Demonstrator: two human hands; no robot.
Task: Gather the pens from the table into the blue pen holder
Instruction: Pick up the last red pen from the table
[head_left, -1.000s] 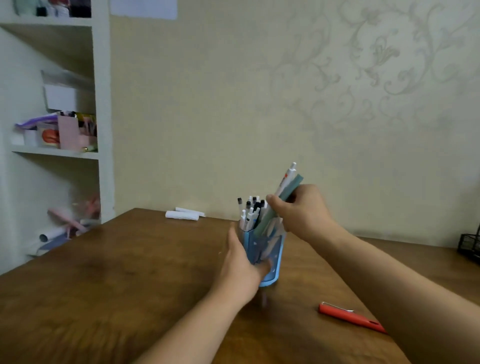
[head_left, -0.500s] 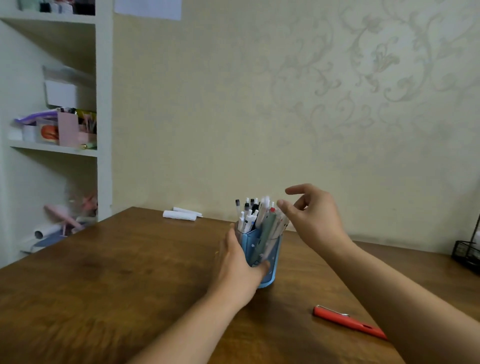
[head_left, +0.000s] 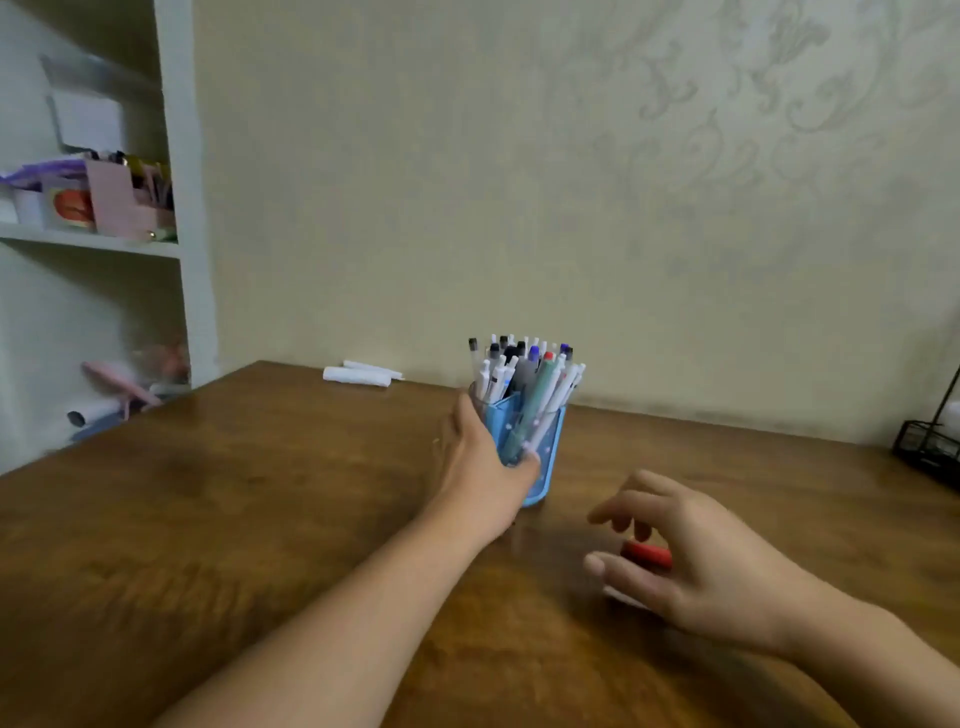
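Observation:
The blue pen holder (head_left: 545, 447) stands upright near the middle of the wooden table (head_left: 234, 493), filled with several pens (head_left: 524, 371). My left hand (head_left: 480, 465) grips its left side, thumb across the front. A red pen (head_left: 649, 555) lies on the table to the right of the holder; only its left end shows. My right hand (head_left: 696, 558) hovers over it with fingers spread and loosely bent, holding nothing. I cannot tell if the fingers touch the pen.
Two white tubes (head_left: 358, 373) lie at the table's far edge by the wall. A black wire rack (head_left: 930, 441) stands at the far right. A white shelf unit (head_left: 93, 208) with clutter is on the left.
My right hand let go of the teal and white pens into the holder, then dropped down and right to the red pen. The left hand kept its grip on the holder.

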